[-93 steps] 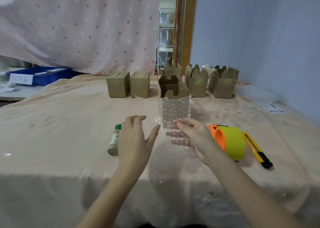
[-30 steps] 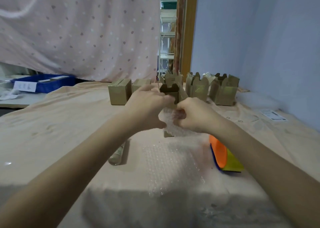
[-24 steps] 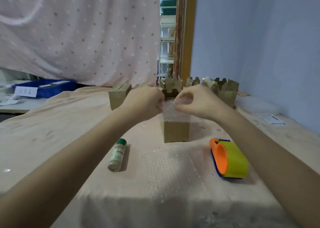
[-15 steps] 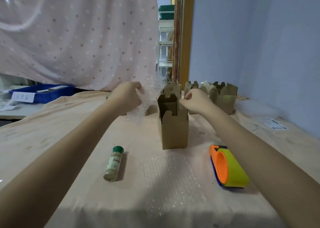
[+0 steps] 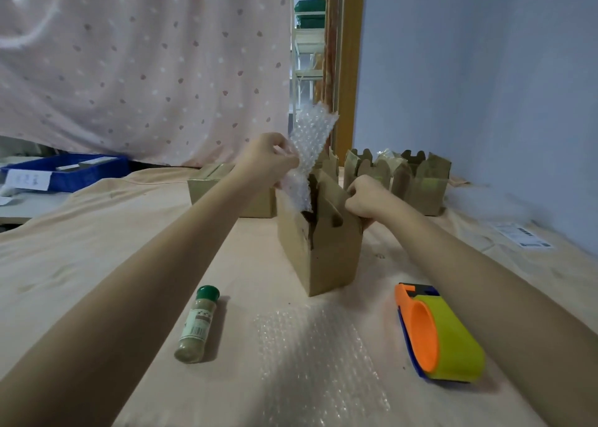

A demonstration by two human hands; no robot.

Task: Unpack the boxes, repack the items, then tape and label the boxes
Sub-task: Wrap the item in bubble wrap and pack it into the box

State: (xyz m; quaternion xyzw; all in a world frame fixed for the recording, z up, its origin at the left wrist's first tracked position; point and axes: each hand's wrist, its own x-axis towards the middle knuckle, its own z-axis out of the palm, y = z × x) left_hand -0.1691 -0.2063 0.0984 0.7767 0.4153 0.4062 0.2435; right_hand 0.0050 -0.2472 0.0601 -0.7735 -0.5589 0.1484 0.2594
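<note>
Since half a second ago: the left hand has carried its strip of bubble wrap from left of the open box to the box's mouth, and the box now sits turned with a corner toward the camera.
Left hand: centre of the frame, just above the box's left edge, fingers curled and pinching the strip; one end of the strip stands up above the hand, the other hangs down into the box opening.
Right hand: the right hand is right of centre, fingers curled over the box's right top edge, gripping the cardboard.
Open box: upright on the peach table cloth at mid-frame, flaps up; whatever lies inside is hidden.
Spice bottle: the spice bottle with a green cap lies on its side at lower left of centre, well apart from the box.
Flat sheet: a second bubble wrap sheet lies spread on the cloth at lower centre, near the front of the box.
Tape dispenser: the tape dispenser, orange and yellow-green on a blue base, sits at lower right, under the right forearm.
Other boxes: closed boxes stand behind the left forearm; more open boxes stand at right of centre behind the right hand.
Far items: a blue tray at the left edge; a paper label lies flat at the right edge.
</note>
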